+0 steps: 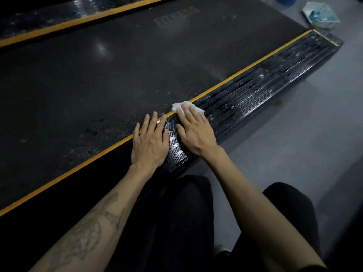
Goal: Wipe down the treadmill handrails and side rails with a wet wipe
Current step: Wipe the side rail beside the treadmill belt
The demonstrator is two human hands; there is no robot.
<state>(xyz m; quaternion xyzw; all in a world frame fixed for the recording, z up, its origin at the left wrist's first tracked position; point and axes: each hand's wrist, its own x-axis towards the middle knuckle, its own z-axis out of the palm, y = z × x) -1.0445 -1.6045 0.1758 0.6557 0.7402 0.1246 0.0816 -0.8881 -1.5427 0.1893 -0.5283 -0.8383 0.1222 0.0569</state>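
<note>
Here, the scene by parts:
Right hand: the right hand (196, 132) lies flat with straight, spread fingers, pressing a crumpled white wet wipe (186, 107) down onto the rail; the fingertips cover the wipe's near part.
Left hand: the left hand (150, 143) lies flat just beside the right one, fingers straight and spread, holding nothing; its palm rests on the rail and its fingertips reach over the yellow stripe (235, 75) onto the belt's edge.
Wet wipe: it sits on the near rail, at the yellow stripe's edge, under the right fingertips.
Near side rail: the ribbed glossy black treadmill side rail (265, 91) runs diagonally from lower left to upper right, wet-looking and speckled with white flecks past the wipe.
Belt: the dark textured running belt (98, 75) bears faint lettering near the top.
Far rail: a second black rail with a yellow edge (59, 18) lies beyond the belt.
Floor: on the grey floor (304, 134), beyond the rail's far end, lies a blue and white soft packet (321, 15).
</note>
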